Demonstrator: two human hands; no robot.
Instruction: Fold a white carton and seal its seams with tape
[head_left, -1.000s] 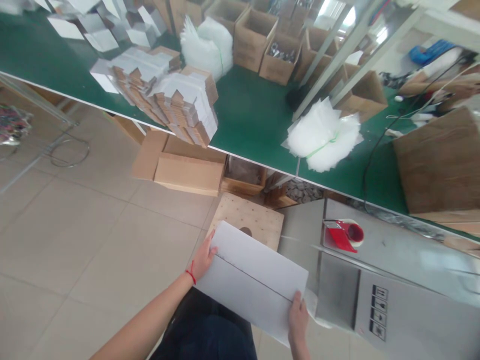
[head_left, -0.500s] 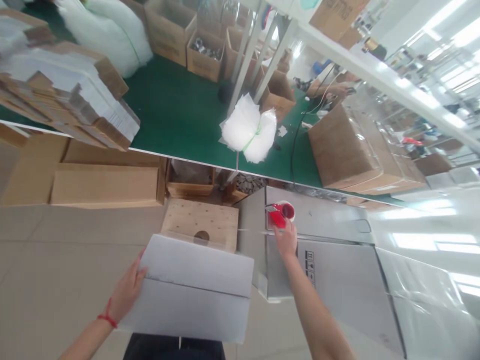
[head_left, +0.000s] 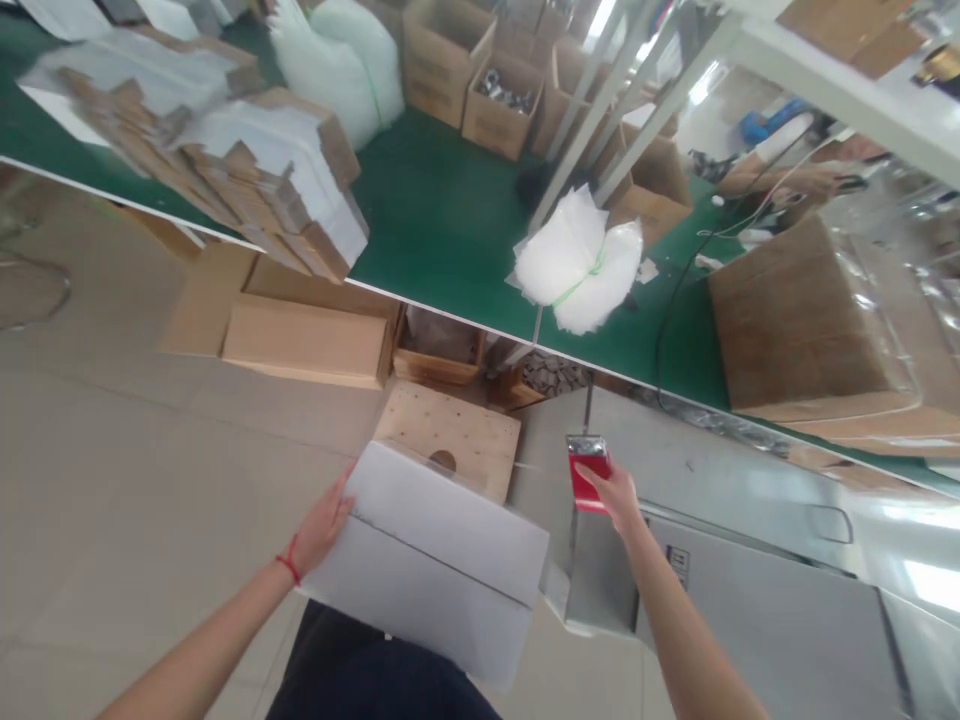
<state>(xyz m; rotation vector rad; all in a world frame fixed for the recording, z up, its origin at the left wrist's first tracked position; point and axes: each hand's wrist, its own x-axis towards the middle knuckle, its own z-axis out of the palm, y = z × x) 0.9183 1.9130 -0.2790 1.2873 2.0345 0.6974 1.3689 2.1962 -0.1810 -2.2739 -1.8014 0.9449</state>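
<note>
A white carton [head_left: 439, 560] with its two top flaps meeting along a middle seam rests at my lap, partly over a wooden stool. My left hand [head_left: 322, 525], with a red string at the wrist, grips the carton's left edge; some fingers are hidden behind it. To the carton's right, my right hand [head_left: 616, 494] is closed around a red tape dispenser [head_left: 589, 480], its metal end pointing away from me. The dispenser is held above the big grey-white cartons [head_left: 720, 570] on my right. Its tape roll is hidden from this angle.
The wooden stool [head_left: 457, 425] stands under the bench edge. On the green bench [head_left: 442, 210] lie flattened cartons [head_left: 292, 190], white foam sheets tied with green string [head_left: 581, 262] and a large brown box [head_left: 806, 310]. Another person's hand [head_left: 817, 180] is across the bench.
My right hand has lifted the tape dispenser off the large carton and turned it. The view has swung, shifting the scene rightward. My left hand keeps its grip on the white carton.
</note>
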